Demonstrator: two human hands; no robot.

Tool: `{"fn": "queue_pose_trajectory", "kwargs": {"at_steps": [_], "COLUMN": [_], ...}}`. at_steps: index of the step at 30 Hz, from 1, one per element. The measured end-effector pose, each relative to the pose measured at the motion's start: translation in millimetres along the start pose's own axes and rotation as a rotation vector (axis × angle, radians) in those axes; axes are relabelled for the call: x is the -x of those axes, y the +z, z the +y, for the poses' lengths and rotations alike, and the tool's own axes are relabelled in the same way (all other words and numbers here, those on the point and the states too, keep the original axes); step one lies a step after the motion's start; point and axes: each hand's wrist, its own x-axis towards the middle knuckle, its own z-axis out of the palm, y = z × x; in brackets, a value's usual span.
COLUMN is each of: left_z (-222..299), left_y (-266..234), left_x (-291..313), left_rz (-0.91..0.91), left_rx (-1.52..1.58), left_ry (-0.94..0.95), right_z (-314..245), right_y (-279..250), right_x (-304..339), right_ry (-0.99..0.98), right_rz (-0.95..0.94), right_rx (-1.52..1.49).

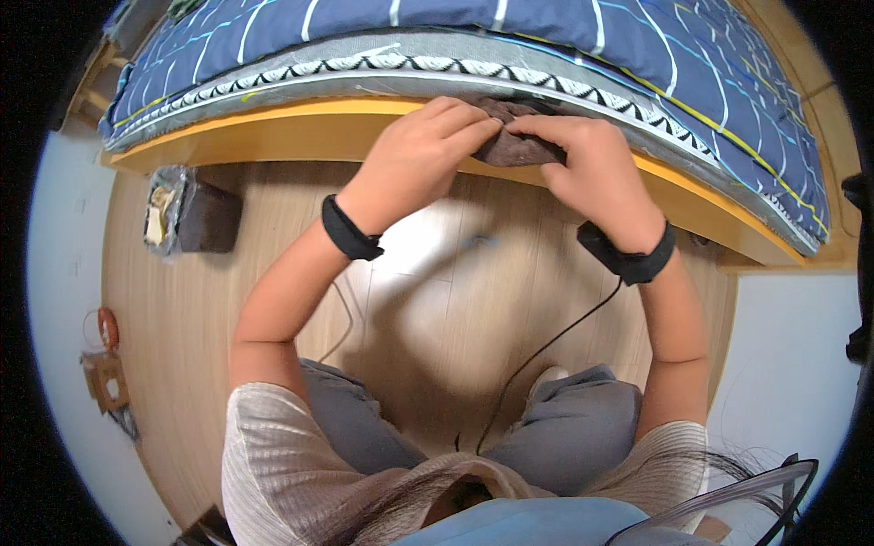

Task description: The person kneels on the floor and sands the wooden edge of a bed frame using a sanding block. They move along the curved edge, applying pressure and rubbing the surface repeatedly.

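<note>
A dark brown cloth [515,150] is bunched over the wooden edge of the bed [346,111], its lower part hanging in front of the board. My left hand [421,156] has its fingers closed on the cloth's left side. From the other side, my right hand [596,164] grips the cloth, index finger stretched over the top and thumb lower down. The two hands' fingertips nearly meet at its middle. Folds of the cloth hide some of the fingertips.
A mattress with a blue checked quilt [437,16] lies behind the bed board. A dark bin with a plastic liner [208,217] stands on the wood floor [173,337] at left. A black cable [546,348] runs from my right wristband [628,257].
</note>
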Motion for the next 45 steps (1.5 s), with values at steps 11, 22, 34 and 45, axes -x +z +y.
{"fn": "queue_pose_trajectory", "kwargs": {"at_steps": [11, 22, 34, 45], "left_z": [-24.9, -23.6, -38.2, -66.8], "left_y": [17.0, 23.5, -10.0, -41.0], "left_x": [11.3, 19.0, 42.6, 78.7], "left_rz": [0.169, 0.253, 0.186, 0.152], "left_rx": [0.222, 0.14, -0.066, -0.313], "left_ry": [0.029, -0.013, -0.096, -0.215], "right_z": [-17.3, 13.7, -2.5, -42.2], "right_y": [-1.0, 99.9, 129.2, 163.4], "right_x": [-22.8, 0.6, -27.7, -60.2], "right_ry": [0.379, -0.143, -0.259, -0.269], "right_rz": [-0.109, 0.648, 0.556, 0.465], "right_rx": [-0.006, 0.181, 0.169, 0.067]}}
